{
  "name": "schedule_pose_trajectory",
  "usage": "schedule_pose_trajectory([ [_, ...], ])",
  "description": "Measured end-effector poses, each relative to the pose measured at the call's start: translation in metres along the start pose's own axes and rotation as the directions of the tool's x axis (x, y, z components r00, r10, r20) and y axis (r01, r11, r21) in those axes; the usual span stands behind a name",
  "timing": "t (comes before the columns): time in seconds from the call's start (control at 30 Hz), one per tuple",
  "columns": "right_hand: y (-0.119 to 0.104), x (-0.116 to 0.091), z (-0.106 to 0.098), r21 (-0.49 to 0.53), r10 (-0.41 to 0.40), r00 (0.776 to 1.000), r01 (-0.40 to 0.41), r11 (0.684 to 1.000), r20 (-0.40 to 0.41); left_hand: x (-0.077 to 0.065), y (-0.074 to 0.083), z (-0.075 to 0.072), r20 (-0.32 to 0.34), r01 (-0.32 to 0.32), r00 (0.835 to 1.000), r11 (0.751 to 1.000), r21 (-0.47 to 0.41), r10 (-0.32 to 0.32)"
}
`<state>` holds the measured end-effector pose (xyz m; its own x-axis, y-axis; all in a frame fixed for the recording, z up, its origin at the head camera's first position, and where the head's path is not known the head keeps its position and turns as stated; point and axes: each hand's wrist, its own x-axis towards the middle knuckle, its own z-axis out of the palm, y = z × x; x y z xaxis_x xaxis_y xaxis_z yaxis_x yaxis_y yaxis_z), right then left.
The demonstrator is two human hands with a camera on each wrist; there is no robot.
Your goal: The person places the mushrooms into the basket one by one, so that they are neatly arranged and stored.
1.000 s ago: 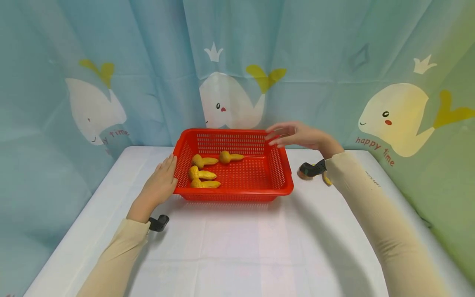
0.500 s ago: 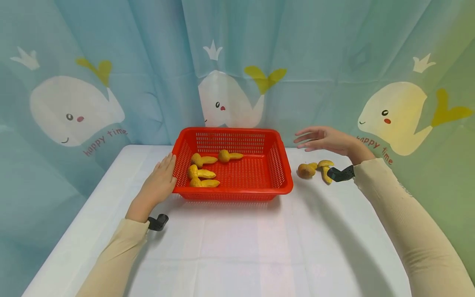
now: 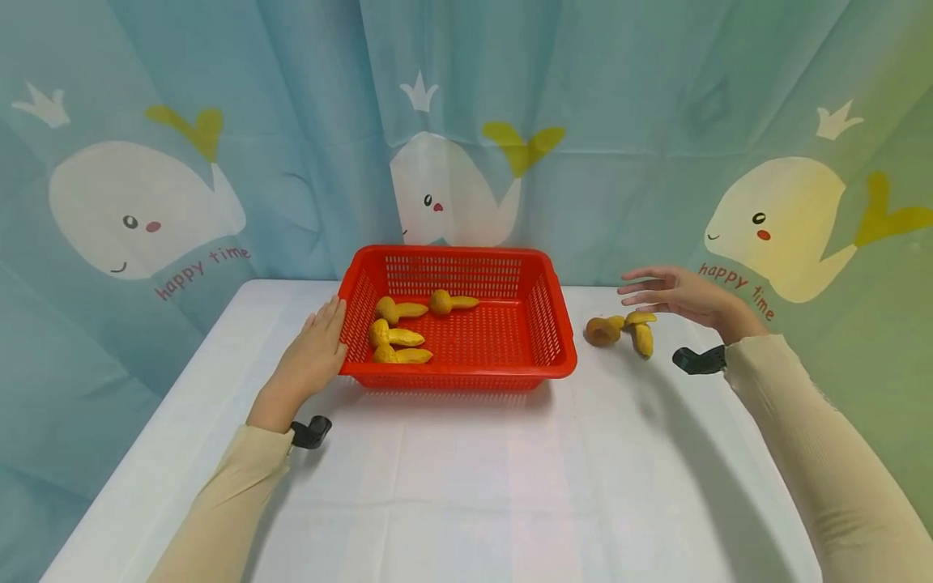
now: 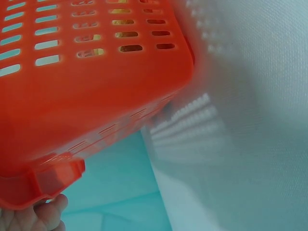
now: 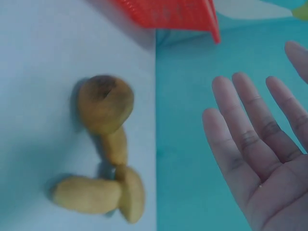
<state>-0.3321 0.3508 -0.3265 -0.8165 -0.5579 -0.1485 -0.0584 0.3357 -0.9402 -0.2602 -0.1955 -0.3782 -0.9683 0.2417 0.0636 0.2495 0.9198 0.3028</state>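
My left hand [image 3: 312, 350] rests along the left rim of a red plastic basket [image 3: 459, 374], fingers together and straight in the head view. Its fingertips [image 4: 50, 211] show by the basket's rim in the left wrist view. Several yellow-brown mushrooms [image 3: 397, 336] lie in the left half of the basket. Right of it, two more mushrooms lie close together on the table: one with a round brown cap [image 5: 106, 103], one on its side with a pale stem [image 5: 86, 194]. My right hand [image 3: 688, 295] hovers just beyond them, holding nothing, its fingers spread.
A white cloth covers the table [image 3: 466, 486]. Behind it hangs a blue-green curtain [image 3: 619, 105] printed with white whales. Each wrist wears a black camera, the left one [image 3: 311, 433] and the right one [image 3: 700, 360].
My right hand has moved right, from above the basket's right rim to over the two loose mushrooms, which came into full view. The left hand and basket stay in place.
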Motion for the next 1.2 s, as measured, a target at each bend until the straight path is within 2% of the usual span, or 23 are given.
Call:
schedule_pose_trajectory([
  [0.13, 0.013, -0.006, -0.003, 0.037, 0.005, 0.999, -0.004, 0.999, -0.033, -0.001, 0.002, -0.001, -0.003, 0.002, 1.0, 1.0, -0.001, -0.002],
  [0.23, 0.021, -0.01, -0.003, 0.053, 0.035, 0.994, -0.03, 0.998, -0.1, -0.002, 0.003, -0.001, -0.008, 0.004, 1.0, 1.0, 0.0, -0.004],
  [0.43, 0.035, -0.015, -0.002, 0.095, 0.119, 0.962, -0.098, 0.991, -0.246, -0.002, 0.002, -0.001, -0.005, 0.007, 1.0, 1.0, -0.016, -0.007],
  [0.53, 0.043, -0.016, -0.002, 0.129, 0.146, 0.946, -0.113, 0.985, -0.29, -0.001, 0.002, -0.001, -0.001, 0.009, 1.0, 1.0, -0.022, -0.009],
  [0.77, 0.061, -0.017, -0.003, 0.224, 0.194, 0.928, -0.126, 0.966, -0.317, 0.0, 0.001, -0.001, 0.0, 0.01, 1.0, 1.0, -0.018, -0.01],
  [1.0, 0.073, -0.016, -0.005, 0.186, 0.287, 0.888, -0.233, 0.954, -0.36, -0.001, 0.002, -0.001, -0.005, 0.01, 1.0, 1.0, -0.019, -0.01],
  [1.2, 0.081, -0.017, -0.008, 0.256, 0.311, 0.885, -0.23, 0.939, -0.345, -0.001, 0.002, 0.0, -0.013, 0.003, 1.0, 1.0, -0.015, -0.004],
])
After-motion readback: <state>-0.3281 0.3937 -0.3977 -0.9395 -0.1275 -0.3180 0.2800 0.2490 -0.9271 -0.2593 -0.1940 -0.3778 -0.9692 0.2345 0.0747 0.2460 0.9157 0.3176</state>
